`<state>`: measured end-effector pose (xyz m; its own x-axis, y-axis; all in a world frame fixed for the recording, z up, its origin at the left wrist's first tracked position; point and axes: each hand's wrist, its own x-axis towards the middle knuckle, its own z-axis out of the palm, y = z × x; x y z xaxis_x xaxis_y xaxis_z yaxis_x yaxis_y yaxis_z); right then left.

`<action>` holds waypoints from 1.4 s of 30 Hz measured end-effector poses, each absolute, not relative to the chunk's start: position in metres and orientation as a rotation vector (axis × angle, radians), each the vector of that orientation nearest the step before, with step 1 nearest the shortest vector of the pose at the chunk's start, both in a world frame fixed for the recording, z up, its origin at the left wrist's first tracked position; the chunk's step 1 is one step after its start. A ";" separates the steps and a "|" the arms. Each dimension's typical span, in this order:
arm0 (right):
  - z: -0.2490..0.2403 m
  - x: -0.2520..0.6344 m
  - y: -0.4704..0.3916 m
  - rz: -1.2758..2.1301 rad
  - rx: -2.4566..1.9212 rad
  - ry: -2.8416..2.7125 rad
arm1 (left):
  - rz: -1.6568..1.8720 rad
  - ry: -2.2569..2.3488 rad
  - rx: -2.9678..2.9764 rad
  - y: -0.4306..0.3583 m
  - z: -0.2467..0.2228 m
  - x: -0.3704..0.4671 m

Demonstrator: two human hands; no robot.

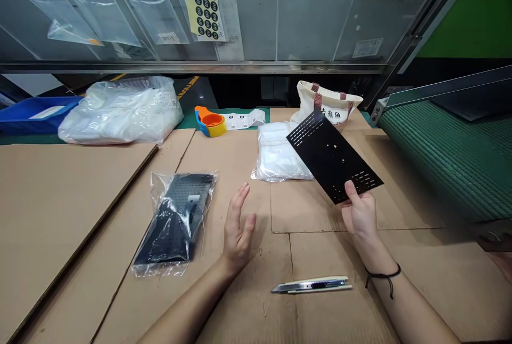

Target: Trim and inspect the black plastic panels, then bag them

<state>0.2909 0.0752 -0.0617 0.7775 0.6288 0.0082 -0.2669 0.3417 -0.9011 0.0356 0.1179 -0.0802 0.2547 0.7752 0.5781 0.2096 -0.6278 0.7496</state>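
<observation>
Right hand grips one black plate; left hand unclenched. Cardboard bears one knife at five o'clock; one conveyor, three o'clock.

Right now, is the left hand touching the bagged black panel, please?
Apart: the head view shows cardboard between the left hand and the bagged panel.

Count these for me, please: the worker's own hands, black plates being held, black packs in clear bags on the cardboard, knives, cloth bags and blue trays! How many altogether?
Worker's hands, left hand and right hand: 2
Held black plate: 1
Bagged black pack: 1
Knife: 1
Cloth bag: 1
Blue tray: 1
Total: 7
</observation>
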 end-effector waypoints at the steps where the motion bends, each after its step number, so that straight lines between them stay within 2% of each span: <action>1: -0.060 0.291 0.075 0.650 -1.057 -0.346 | 1.369 0.884 1.997 0.118 -0.080 0.036; 11: -0.059 0.293 0.074 0.729 -1.068 -0.225 | 1.314 0.872 2.049 0.119 -0.079 0.036; 19: -0.051 0.305 0.074 0.462 -1.099 -0.266 | 1.271 0.944 2.166 0.122 -0.047 0.045; 21: -0.052 0.308 0.074 0.402 -1.097 -0.287 | 1.135 0.999 2.347 0.135 -0.032 0.057; 25: -0.058 0.311 0.075 0.338 -1.126 -0.333 | 0.436 1.265 2.768 0.174 -0.010 0.093; 29: -0.062 0.313 0.076 0.282 -1.153 -0.331 | 0.133 1.234 2.881 0.207 -0.009 0.124; 34: -0.059 0.316 0.076 0.253 -1.133 -0.322 | -0.079 1.059 3.049 0.214 -0.018 0.134; 42: -0.057 0.317 0.074 0.262 -1.114 -0.327 | -0.201 0.870 3.211 0.216 -0.017 0.126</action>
<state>0.3174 0.0744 -0.0570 0.9220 0.3663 0.1254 -0.0429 0.4186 -0.9072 0.1256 0.2163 -0.0169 0.8575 0.5102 -0.0658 0.4872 -0.8466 -0.2142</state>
